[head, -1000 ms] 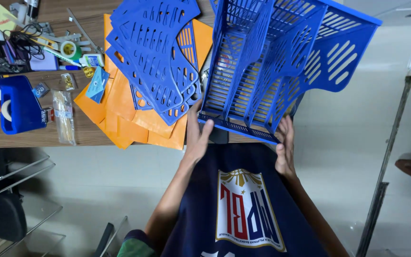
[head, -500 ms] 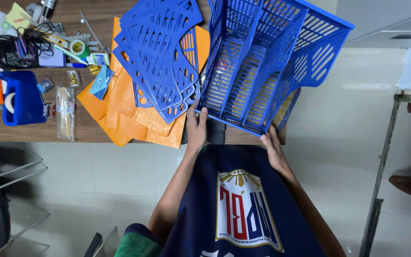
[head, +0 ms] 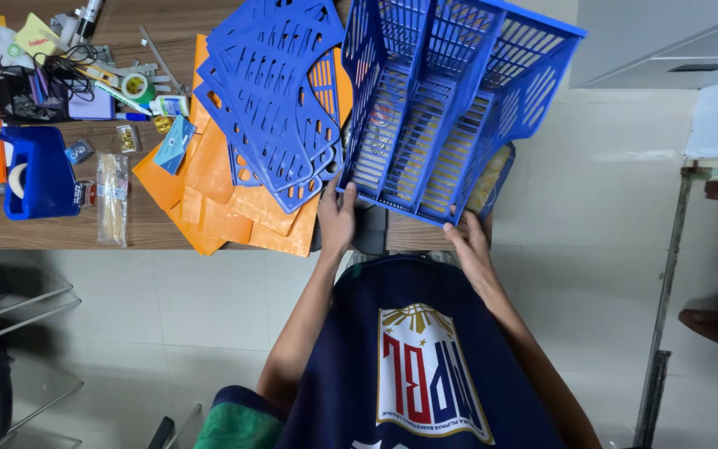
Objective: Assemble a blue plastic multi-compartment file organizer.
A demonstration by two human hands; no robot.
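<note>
Left to right along the wooden desk (head: 60, 229), whose near edge runs across at mid-height with pale floor open below it: a blue tape dispenser (head: 33, 173) at 9 o'clock, close to that edge; orange sheets (head: 234, 208) overhanging the edge; a fanned stack of blue perforated panels (head: 280, 108) lying on them, its lower tip just beside the left hand. The left hand (head: 336, 220) grips the lower left corner of the blue slotted rack (head: 450, 108), fingers curled narrowly on its rim. The rack stands tilted at 12 to 1 o'clock, projecting past the desk's right end over open floor. The right hand (head: 469, 248) holds the rack's lower right corner, at 5 o'clock of the rack, fingers closed around the base.
</note>
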